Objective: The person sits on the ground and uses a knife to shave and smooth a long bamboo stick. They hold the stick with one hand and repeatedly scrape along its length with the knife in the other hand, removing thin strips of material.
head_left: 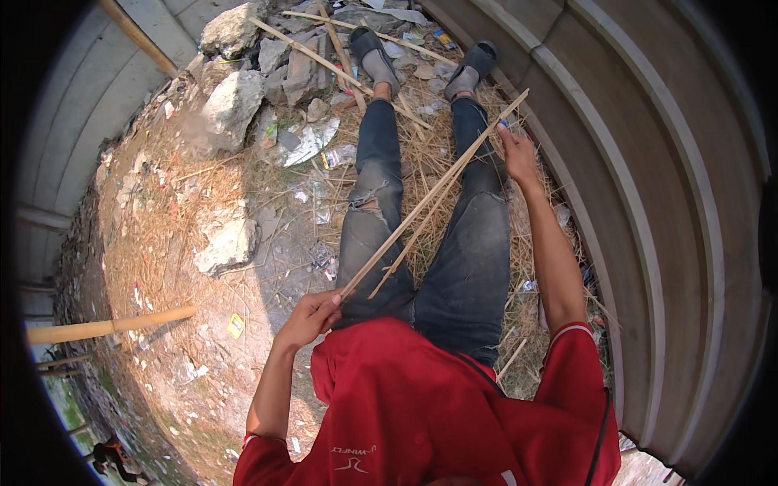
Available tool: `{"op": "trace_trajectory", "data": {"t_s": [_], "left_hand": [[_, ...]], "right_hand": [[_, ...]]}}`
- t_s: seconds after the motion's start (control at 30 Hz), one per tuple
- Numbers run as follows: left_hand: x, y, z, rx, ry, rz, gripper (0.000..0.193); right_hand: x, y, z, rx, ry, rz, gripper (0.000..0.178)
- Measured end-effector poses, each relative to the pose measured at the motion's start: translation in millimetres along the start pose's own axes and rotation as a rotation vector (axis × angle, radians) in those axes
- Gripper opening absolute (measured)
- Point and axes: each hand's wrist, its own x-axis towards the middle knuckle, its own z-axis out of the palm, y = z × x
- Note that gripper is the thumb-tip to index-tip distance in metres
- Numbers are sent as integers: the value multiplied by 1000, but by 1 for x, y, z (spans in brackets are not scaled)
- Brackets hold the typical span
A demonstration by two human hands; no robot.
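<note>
A long, pale bamboo strip (429,212) slants across my outstretched legs, from near my left hip up past my right knee. My left hand (312,317) pinches its lower end between thumb and fingers. Near the upper end, my right hand (519,155) is closed on the strip. A small blue thing (502,124) shows at its fingertips, too small to name. Along the strip's underside a thinner sliver (412,240) hangs apart at its lower end, joining the strip higher up.
Several bamboo sticks (312,55) lie by my feet. Broken concrete chunks (232,109) sit at the upper left, with straw and litter around. A ribbed metal wall (600,162) rises close on my right. A bamboo pole (113,326) juts in from the left.
</note>
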Motion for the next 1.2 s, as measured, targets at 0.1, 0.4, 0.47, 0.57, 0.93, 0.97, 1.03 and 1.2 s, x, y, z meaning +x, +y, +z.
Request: {"op": "trace_trajectory", "data": {"t_s": [0.1, 0.4, 0.47, 0.57, 0.93, 0.97, 1.03, 1.2], "left_hand": [[6, -9, -3, -122, -36, -24, 41], [7, -18, -10, -112, 8, -19, 46], [7, -20, -11, -134, 4, -13, 42], [6, -15, -10, -100, 4, -4, 41], [0, 4, -24, 102, -41, 35, 39], [0, 4, -26, 120, -45, 45, 39], [3, 8, -31, 129, -57, 28, 39], [-6, 2, -40, 185, -8, 7, 39]], "right_hand": [[-8, -13, -4, 741, -344, 291, 61], [-26, -13, -18, 138, -119, -157, 41], [-30, -22, -15, -24, 107, -243, 39], [-32, -40, -18, -111, 352, -282, 46], [-6, -18, -20, 90, 100, -282, 27], [-2, -11, -17, 190, 118, -311, 25], [6, 10, -16, 390, 161, -366, 23], [12, 4, -41, 1173, 224, 142, 19]]}}
